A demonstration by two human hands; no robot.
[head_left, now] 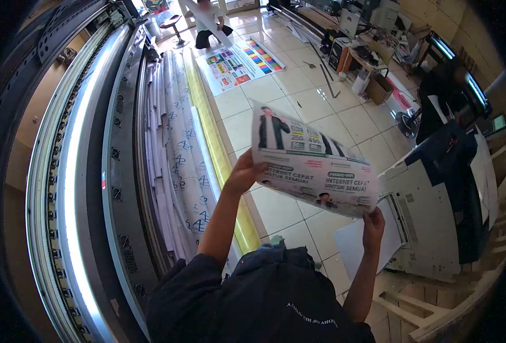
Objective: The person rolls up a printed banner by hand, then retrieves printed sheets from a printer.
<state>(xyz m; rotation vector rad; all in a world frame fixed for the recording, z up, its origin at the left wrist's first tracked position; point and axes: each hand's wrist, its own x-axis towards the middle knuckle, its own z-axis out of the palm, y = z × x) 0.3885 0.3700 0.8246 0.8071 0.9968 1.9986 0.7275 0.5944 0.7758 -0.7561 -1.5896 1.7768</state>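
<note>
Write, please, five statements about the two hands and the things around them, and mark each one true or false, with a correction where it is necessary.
1. The left hand and the right hand both hold the sheet. True.
2. The right hand grips the sheet's upper left corner. False: it grips the lower right corner.
3. The words "INTERNET CEPAT" are printed on the sheet. True.
4. The yellow roll is to the right of the sheet. False: the yellow roll is to its left.
5. A colourful print lies on the floor. True.
</note>
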